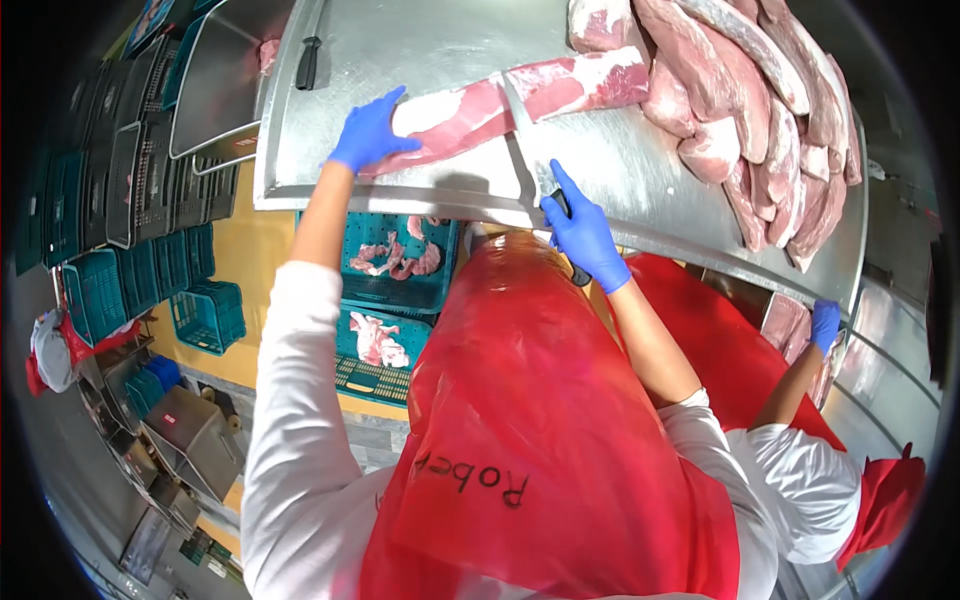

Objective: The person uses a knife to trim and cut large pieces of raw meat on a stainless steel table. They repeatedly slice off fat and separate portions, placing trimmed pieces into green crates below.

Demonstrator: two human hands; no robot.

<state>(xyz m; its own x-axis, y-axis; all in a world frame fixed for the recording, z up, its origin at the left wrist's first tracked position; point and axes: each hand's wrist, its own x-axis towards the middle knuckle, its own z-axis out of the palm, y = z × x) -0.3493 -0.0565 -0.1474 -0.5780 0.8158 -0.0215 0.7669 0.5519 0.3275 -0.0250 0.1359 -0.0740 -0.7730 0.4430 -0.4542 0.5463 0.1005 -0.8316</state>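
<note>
A long strip of pork loin [560,88], pink with white fat, lies across the steel table [440,35]. At its left end my left hand [372,132], in a blue glove, rests with thumb and fingers spread, touching the meat. My right hand [590,238], gloved in blue too, is closed around the black handle of a knife [527,128]. The blade points away from me over the loin's middle, its tip near the far edge of the strip. Whether the blade cuts into the meat I cannot tell.
A pile of pork loins [745,90] covers the table's right side. A second knife [308,62] lies at the far left. Below the near edge, green crates [350,290] hold trimmings. A co-worker's gloved hand [825,325] is at the right, beside more meat. Stacked crates [95,295] stand left.
</note>
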